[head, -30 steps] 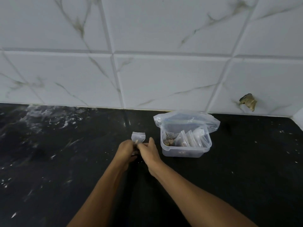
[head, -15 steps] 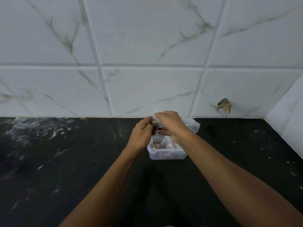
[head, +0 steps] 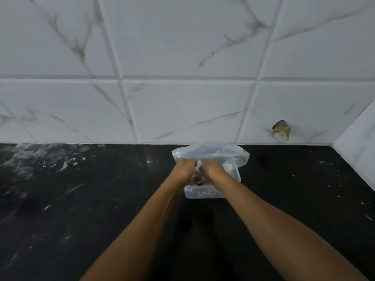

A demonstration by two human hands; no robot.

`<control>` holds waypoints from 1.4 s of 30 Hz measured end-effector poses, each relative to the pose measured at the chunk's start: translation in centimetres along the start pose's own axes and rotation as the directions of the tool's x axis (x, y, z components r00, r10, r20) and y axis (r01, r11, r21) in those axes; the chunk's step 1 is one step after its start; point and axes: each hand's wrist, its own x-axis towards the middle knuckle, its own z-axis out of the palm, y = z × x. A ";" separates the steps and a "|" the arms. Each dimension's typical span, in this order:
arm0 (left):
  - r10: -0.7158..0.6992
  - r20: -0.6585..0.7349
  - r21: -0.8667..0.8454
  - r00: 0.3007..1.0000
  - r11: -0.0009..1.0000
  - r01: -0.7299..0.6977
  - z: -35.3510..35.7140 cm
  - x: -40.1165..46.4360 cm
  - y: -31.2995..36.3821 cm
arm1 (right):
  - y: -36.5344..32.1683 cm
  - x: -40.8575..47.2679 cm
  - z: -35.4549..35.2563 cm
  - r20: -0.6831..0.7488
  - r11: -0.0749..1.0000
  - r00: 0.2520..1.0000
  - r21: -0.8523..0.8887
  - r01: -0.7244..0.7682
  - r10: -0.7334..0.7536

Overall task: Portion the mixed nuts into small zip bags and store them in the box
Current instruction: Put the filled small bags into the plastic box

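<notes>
A clear plastic box [head: 205,194] stands on the black counter near the wall. Both my hands are lowered over it, knuckles up and fingers curled down out of sight. My left hand [head: 185,167] and my right hand [head: 213,169] sit side by side and hold a small zip bag [head: 196,178] of nuts between them, inside the box's opening. Only a brownish patch of that bag shows. A large clear plastic bag [head: 223,154] lies crumpled at the box's far side, against the wall. The rest of the box's contents is hidden by my hands.
The black marbled counter [head: 81,199] stretches to the left and right of the box. A white tiled wall [head: 182,108] rises right behind it, with a broken hole [head: 282,128] in a tile at the right. A side wall [head: 357,151] closes the right corner.
My hands carried the small zip bag from the counter left of the box to above it, then lowered it into the box. The view has moved closer.
</notes>
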 end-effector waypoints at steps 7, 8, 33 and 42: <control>-0.151 0.070 -0.057 0.986 0.986 0.155 0.7 1.1 1.1 | -1.3 -0.4 1.6 0.010 0.956 0.999 -0.290 0.037 -0.035; -0.160 0.067 -0.046 0.985 0.986 0.163 0.8 1.1 1.2 | -1.6 -0.6 1.7 0.004 0.931 0.996 -0.354 0.089 -0.094; -0.007 -0.040 -0.362 0.999 0.932 -0.008 -0.2 0.6 -8.0 | 12.4 -1.8 -2.8 -0.235 0.747 0.970 0.654 0.116 0.055; 0.032 0.027 -0.384 0.999 0.923 -0.019 0.5 1.7 -8.4 | 13.3 0.1 -1.6 -0.149 0.645 0.988 0.751 0.139 -0.039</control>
